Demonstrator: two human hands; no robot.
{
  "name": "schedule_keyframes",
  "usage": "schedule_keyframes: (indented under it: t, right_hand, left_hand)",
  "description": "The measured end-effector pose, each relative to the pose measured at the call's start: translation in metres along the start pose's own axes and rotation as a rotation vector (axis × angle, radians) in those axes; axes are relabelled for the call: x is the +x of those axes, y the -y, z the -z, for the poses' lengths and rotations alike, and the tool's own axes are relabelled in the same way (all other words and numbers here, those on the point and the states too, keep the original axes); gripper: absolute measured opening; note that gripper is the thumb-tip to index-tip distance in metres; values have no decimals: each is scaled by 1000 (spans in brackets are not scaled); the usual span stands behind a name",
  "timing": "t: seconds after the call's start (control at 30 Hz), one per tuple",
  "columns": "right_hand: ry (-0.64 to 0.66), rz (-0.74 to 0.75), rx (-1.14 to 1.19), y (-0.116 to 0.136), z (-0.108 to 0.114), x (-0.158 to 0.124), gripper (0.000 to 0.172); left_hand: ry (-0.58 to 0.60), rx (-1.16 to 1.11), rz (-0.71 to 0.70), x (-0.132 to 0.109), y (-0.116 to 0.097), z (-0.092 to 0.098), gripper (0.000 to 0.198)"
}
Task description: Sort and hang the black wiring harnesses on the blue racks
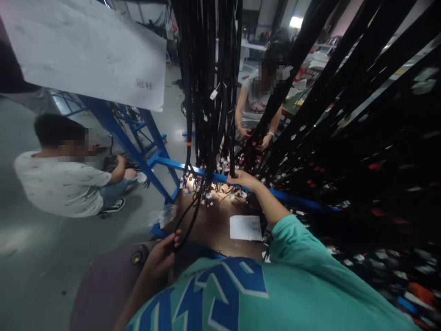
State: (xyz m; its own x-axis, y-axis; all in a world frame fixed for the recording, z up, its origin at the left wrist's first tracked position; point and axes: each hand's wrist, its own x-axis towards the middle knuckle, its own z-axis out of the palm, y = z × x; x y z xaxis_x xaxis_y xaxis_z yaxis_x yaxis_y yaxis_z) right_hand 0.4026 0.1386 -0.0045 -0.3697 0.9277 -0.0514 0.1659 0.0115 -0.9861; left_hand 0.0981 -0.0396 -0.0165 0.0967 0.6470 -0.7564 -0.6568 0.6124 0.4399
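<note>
Black wiring harnesses (206, 82) hang in a thick bundle in front of me, with small white, red and orange connectors (223, 161) around their lower ends. Low in front of my body, my left hand (164, 253) is closed around a black cable (190, 220) that curves down from the bundle. My right hand (243, 179) reaches out over the blue crossbar and is closed around a hanging black harness strand (232, 158) at the bundle's right side.
A blue metal frame (165, 161) stands around a brown board (206, 230) bearing a white paper (245, 227). A large white sheet (93, 55) hangs upper left. One person (65, 179) crouches left; another (258, 101) handles harnesses opposite. More harnesses (344, 138) fill the right.
</note>
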Motion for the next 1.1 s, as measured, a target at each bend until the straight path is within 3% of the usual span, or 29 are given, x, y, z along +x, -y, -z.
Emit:
schedule_keyframes:
  t: [0.07,0.13,0.23,0.37,0.47,0.6,0.67,0.77,0.93,1.0,1.1]
  right_hand:
    - [-96,-4,38,-17,-8,-13,23]
    - [-71,-10,155,-16,-14,-29,33]
    - [0,-6,472,6,-26,-56,40]
    - [-109,24,807,42,-46,-82,27]
    - [-179,54,890,59,-57,-89,24]
    - [-196,142,874,71,-64,-90,26]
    - [-195,187,987,77,-67,-90,23]
    - [-96,138,1365,88,-71,-90,20]
    - [320,-45,1937,111,-83,-91,24]
    - [368,-67,2007,116,-88,-91,25]
    - [350,-94,2036,118,-93,-91,23]
  left_hand:
    - [-21,-24,14,-2,-7,-1,31]
    - [5,-47,-2,-2,-14,-1,27]
    - [77,-65,-30,0,-20,3,24]
    - [120,5,-43,4,-17,5,22]
    - [162,89,-11,2,-12,3,22]
    - [233,151,10,-6,-7,2,18]
    - [290,168,-15,-11,-4,2,17]
    - [370,236,-75,-17,0,-3,17]
    - [315,202,-245,-26,6,-34,11]
    - [368,154,-206,-37,4,-48,21]
    - [583,100,-27,-61,0,-61,40]
